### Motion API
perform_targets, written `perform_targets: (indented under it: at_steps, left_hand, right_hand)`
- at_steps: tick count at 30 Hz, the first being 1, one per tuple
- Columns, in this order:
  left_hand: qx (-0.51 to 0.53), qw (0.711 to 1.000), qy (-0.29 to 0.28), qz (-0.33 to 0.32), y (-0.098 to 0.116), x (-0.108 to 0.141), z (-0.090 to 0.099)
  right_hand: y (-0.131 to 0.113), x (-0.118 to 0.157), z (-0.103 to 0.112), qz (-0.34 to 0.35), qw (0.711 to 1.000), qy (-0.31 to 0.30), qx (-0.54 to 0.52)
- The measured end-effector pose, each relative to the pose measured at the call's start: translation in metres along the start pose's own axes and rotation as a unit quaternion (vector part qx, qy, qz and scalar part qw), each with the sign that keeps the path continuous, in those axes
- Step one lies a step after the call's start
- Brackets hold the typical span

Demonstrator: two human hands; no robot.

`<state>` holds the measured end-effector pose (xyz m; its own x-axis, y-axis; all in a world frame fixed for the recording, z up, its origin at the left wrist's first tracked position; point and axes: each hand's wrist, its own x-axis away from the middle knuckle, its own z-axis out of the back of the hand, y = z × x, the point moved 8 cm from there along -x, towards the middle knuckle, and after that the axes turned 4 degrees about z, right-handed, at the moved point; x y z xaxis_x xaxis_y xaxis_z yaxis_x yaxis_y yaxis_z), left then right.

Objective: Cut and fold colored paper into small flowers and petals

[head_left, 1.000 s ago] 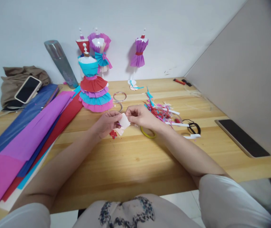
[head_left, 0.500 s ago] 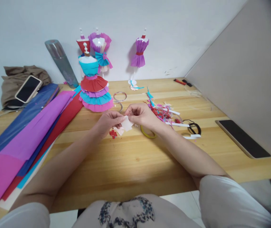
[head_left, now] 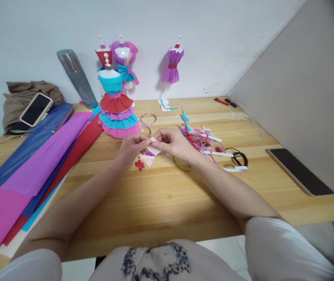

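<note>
Between my hands, above the wooden table (head_left: 167,210), is a small pale pink piece of paper (head_left: 153,150). My left hand (head_left: 134,147) pinches its left side with thumb and fingers. My right hand (head_left: 171,143) pinches its upper right edge. Just below the fingers lie another pale pink paper scrap (head_left: 148,161), a bit of purple paper (head_left: 148,154) and a red flower-shaped cutout (head_left: 139,165). A yellow tape ring (head_left: 182,164) lies partly hidden under my right wrist. The fingertips cover part of the held paper.
Mini dress forms in paper dresses, including a tiered one (head_left: 117,105) and a purple one (head_left: 173,68), stand at the back. Coloured paper sheets (head_left: 38,168) lie left, near a bottle (head_left: 77,80) and a phone (head_left: 36,109). Paper scraps (head_left: 200,138) and another phone (head_left: 300,171) are right.
The held paper has turned and shifted slightly left, with less of it showing. The purple bit beneath it has come into view. Both hands keep their pinch.
</note>
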<state>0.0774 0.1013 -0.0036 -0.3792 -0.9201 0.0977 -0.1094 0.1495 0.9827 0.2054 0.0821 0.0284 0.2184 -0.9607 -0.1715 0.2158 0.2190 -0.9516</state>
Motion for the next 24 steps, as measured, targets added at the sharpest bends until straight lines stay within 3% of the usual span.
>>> perform_targets:
  at_steps: [4, 10, 19, 24]
  left_hand:
    - [0.017, 1.000, -0.003, -0.001, 0.002, 0.001, -0.001]
    - [0.019, 0.999, -0.032, -0.005, 0.009, 0.002, -0.005]
    - [0.034, 0.999, 0.036, -0.021, 0.012, 0.001, 0.009]
    - [0.002, 0.999, -0.019, 0.028, 0.007, -0.002, 0.004]
  right_hand:
    - [0.004, 0.000, -0.001, 0.004, 1.000, 0.013, -0.011]
    - [-0.001, 0.003, -0.007, 0.004, 0.999, -0.032, 0.003]
    - [0.011, -0.001, 0.002, -0.022, 0.999, -0.022, -0.024]
    - [0.007, -0.001, 0.001, -0.019, 0.998, -0.047, -0.025]
